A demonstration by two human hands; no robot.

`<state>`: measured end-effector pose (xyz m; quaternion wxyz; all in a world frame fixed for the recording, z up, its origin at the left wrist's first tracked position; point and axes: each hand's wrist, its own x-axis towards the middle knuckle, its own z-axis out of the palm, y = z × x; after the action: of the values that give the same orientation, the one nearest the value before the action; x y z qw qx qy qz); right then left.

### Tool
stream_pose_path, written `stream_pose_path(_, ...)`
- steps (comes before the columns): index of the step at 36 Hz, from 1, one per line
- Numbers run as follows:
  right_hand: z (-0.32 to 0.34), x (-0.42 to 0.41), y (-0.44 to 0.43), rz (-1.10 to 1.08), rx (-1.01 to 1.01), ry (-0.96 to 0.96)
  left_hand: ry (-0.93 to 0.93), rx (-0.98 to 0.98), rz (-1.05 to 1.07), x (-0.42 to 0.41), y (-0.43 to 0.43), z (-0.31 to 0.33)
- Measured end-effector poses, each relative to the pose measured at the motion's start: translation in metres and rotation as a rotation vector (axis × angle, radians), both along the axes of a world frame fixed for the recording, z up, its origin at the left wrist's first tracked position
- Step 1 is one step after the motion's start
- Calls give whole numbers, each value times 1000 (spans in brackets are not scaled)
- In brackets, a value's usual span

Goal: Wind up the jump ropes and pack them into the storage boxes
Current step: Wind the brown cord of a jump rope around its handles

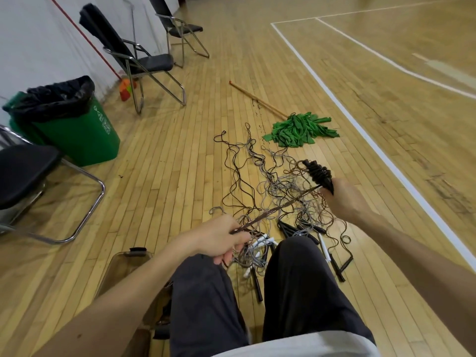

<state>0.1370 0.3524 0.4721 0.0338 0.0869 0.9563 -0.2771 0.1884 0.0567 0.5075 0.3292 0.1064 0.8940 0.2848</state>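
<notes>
Dark rope point(277, 207) runs taut across frame centre, pinched in the left hand point(219, 239). Right hand point(343, 199) grips the wound bundle point(318, 173) above the tangled ropes point(273, 191); box point(123, 266) sits lower left.

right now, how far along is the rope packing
Early. Done: one jump rope is partly wound on its handles in the right hand. In hand: the left hand pinches its taut cord. Left: the tangled pile on the floor is unwound; whether the storage box holds any is unclear.
</notes>
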Motion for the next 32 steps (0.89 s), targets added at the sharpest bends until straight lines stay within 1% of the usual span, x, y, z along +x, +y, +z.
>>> stream_pose_path(3,-7,3,5,19,6,-77,196,-52,-58,0,0,22)
stream_pose_path(6,-8,3,1,25,-32,-106,375,-91,-128,0,5,43)
stream_pose_path(11,-5,3,-7,49,-112,-170,640,-91,-218,1,15,75)
stream_pose_path(17,0,1,-16,45,-291,-237,1056,-69,-318,-6,19,96)
stream_pose_path(22,5,1,-20,138,-286,-259,1348,-73,-433,-18,24,109)
stream_pose_path(27,16,4,-26,216,-256,-300,1510,-66,-514,-30,36,132)
stream_pose_path(32,29,12,-36,300,-284,-371,1558,-23,-533,-43,48,147)
